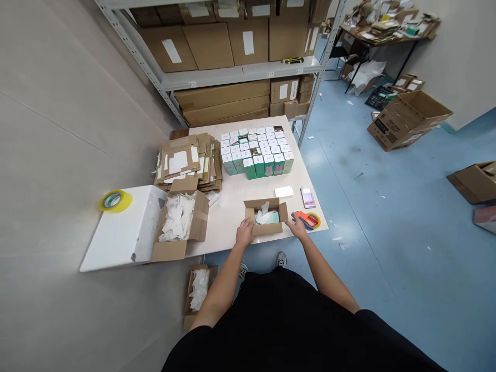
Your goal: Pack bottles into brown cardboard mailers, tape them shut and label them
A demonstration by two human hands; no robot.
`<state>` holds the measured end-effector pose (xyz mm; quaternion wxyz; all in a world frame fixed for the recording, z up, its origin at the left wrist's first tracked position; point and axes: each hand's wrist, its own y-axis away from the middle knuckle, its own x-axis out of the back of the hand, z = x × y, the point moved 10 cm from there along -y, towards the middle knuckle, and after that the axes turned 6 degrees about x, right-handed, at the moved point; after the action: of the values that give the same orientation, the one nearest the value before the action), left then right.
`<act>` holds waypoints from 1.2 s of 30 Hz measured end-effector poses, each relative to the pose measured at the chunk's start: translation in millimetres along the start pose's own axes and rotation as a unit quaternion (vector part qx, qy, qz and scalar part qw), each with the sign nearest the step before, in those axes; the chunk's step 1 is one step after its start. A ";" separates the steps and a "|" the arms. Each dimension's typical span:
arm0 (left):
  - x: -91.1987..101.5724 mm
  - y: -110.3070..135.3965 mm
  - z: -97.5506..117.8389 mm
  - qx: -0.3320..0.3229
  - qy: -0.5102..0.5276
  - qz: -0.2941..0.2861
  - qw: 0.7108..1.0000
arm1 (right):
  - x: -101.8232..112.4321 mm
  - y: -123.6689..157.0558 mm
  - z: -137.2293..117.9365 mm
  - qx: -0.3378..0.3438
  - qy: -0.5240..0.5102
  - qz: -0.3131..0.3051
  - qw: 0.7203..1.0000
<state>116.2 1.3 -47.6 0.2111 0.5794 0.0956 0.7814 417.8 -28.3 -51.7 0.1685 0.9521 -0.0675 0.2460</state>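
Note:
A small open cardboard box (267, 231) stands at the table's front edge, flaps raised. Inside lie a pale green box (273, 217) and crumpled white paper (265, 213). My left hand (244, 232) grips the carton's left side near the front corner. My right hand (296, 226) is at its right flap, thumb near the cardboard and fingers apart, with nothing held. Just right of that hand lie an orange and blue tape dispenser (307, 219) and a yellow tape roll (318, 221). A small white box (284, 191) sits behind the carton.
Several green and white product boxes (259, 168) stand in rows at the back. Flattened cartons (180, 160) are stacked left, behind a carton of white paper (199, 217). Tape (115, 201) lies on a white foam box (116, 232). Shelving (217, 76) stands behind the table.

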 end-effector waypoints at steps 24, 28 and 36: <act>16.9 -10.2 -22.3 0.024 0.156 -0.048 0.986 | -62.6 -7.7 -20.1 0.110 -0.014 -0.200 0.973; 23.8 -13.4 -28.2 0.068 0.201 -0.004 0.977 | -60.5 -14.3 -11.4 0.095 -0.062 -0.166 0.980; 37.0 -19.9 -33.5 0.136 0.158 0.054 0.977 | -52.1 -29.7 -8.4 0.056 -0.037 -0.035 0.997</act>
<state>80.1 38.6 -33.8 0.0703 0.4763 0.2020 0.8529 375.0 4.8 -79.0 0.1206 0.9704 -0.0265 0.2077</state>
